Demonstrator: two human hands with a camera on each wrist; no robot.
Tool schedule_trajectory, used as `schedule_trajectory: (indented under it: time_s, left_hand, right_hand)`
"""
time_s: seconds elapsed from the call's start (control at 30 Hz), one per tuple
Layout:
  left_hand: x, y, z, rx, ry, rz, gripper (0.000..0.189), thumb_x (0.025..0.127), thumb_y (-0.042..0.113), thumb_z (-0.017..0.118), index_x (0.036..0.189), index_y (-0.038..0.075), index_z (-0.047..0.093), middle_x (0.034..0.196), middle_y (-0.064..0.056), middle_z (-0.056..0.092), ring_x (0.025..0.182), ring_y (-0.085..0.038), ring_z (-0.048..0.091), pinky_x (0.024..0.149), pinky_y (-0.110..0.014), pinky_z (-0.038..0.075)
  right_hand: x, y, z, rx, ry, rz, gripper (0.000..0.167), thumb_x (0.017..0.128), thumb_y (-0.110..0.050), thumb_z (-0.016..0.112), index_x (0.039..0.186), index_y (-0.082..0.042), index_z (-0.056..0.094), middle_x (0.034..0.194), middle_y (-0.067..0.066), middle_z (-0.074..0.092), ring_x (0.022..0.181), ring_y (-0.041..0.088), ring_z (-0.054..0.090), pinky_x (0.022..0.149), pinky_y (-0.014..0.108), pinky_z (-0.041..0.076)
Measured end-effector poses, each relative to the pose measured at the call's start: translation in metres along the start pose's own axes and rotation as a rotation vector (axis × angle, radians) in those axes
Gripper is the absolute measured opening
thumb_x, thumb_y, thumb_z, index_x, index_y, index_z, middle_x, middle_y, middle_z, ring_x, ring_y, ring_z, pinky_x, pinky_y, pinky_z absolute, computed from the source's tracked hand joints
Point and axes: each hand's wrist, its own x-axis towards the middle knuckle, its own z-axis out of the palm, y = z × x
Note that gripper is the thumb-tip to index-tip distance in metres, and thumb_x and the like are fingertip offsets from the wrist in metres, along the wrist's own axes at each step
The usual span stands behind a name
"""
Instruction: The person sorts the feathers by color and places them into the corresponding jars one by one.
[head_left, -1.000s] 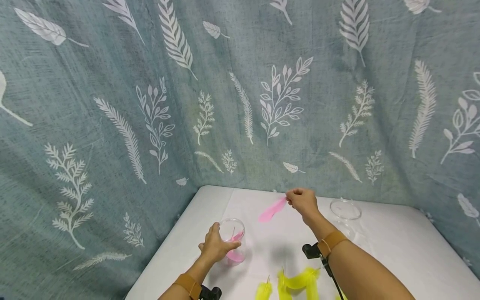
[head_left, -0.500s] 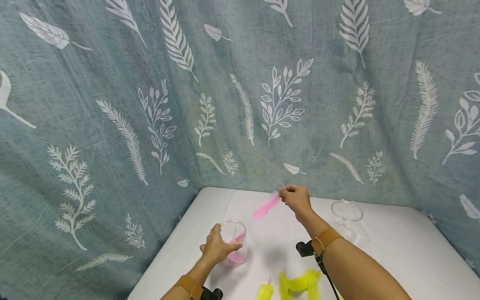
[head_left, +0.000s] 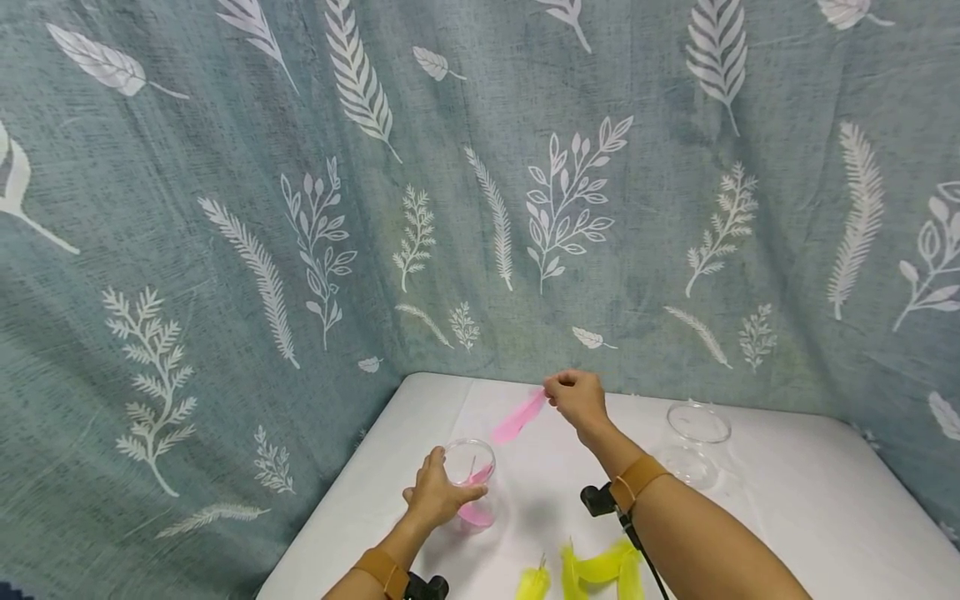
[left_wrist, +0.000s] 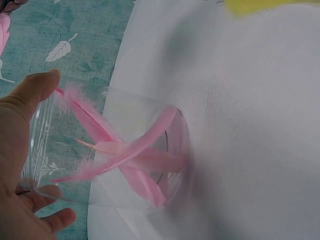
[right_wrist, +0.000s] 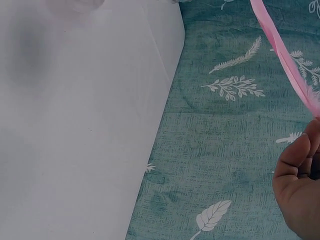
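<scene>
My left hand [head_left: 437, 493] grips a clear plastic cup [left_wrist: 115, 195] near its rim, thumb on one side and fingers on the other. Inside the cup lie several pink feathers [left_wrist: 150, 135], crossing each other. Up and to the right, my right hand [head_left: 579, 402] pinches one more pink feather [head_left: 519, 419] by its quill end. That feather slants down and left, its tip above and just right of the cup's rim in the head view. From the right wrist view, thumb and fingertips [right_wrist: 311, 131] meet at the feather's base.
A second clear cup [head_left: 699, 423] stands at the back right of the white table [head_left: 795, 483]. Yellow feathers [head_left: 600, 568] lie at the front, below my right forearm. A teal leaf-print curtain [head_left: 480, 167] hangs behind and left of the table.
My right hand has moved left with the pink feather, bringing its tip closer to the cup. The left hand keeps its grip on the cup with hardly any movement.
</scene>
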Motion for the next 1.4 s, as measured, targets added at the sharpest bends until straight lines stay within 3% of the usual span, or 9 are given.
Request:
schedule_trajectory:
  time_s: [0.17, 0.47, 0.77, 1.0, 1.4]
  left_hand:
    - [0.001, 0.002, -0.001, 0.01, 0.003, -0.011, 0.103, 0.057, 0.041, 0.092, 0.137, -0.001, 0.041, 0.13, -0.02, 0.051, 0.116, -0.037, 0.05, 0.08, -0.06, 0.028]
    - [0.003, 0.001, -0.001, 0.014, -0.001, -0.035, 0.104, 0.058, 0.041, 0.092, 0.138, 0.0, 0.041, 0.131, -0.02, 0.05, 0.118, -0.037, 0.049, 0.082, -0.061, 0.027]
    - [0.003, -0.001, -0.001, 0.0, 0.001, -0.008, 0.104, 0.057, 0.042, 0.092, 0.137, -0.001, 0.041, 0.129, -0.02, 0.051, 0.116, -0.038, 0.05, 0.081, -0.061, 0.026]
    - [0.004, -0.001, -0.002, 0.005, 0.011, -0.004, 0.105, 0.056, 0.044, 0.092, 0.136, 0.0, 0.042, 0.128, -0.018, 0.052, 0.115, -0.037, 0.051, 0.08, -0.06, 0.027]
    - [0.001, -0.002, -0.001, 0.0, 0.001, -0.013, 0.105, 0.057, 0.044, 0.092, 0.136, -0.001, 0.041, 0.129, -0.02, 0.051, 0.116, -0.038, 0.051, 0.08, -0.062, 0.027]
  right_hand:
    - [-0.001, -0.002, 0.006, 0.0, -0.002, 0.001, 0.021, 0.093, -0.017, 0.065, 0.098, 0.003, 0.069, 0.086, 0.009, 0.068, 0.086, 0.03, 0.065, 0.076, 0.037, 0.051]
    - [-0.004, -0.003, 0.014, -0.013, -0.013, -0.007, 0.019, 0.093, -0.017, 0.065, 0.096, 0.002, 0.069, 0.086, 0.009, 0.068, 0.087, 0.03, 0.065, 0.072, 0.033, 0.052]
    - [-0.007, -0.001, 0.024, -0.065, -0.003, -0.023, 0.016, 0.092, -0.017, 0.065, 0.091, -0.002, 0.07, 0.083, 0.006, 0.067, 0.077, 0.021, 0.064, 0.072, 0.036, 0.051]
    - [-0.009, 0.0, 0.034, -0.058, 0.003, -0.04, 0.015, 0.092, -0.016, 0.066, 0.09, -0.002, 0.069, 0.082, 0.006, 0.067, 0.076, 0.021, 0.064, 0.071, 0.036, 0.051]
    - [-0.017, 0.015, 0.052, -0.143, 0.008, -0.069, 0.012, 0.09, -0.016, 0.068, 0.084, -0.006, 0.07, 0.073, 0.001, 0.065, 0.069, 0.016, 0.062, 0.064, 0.033, 0.049]
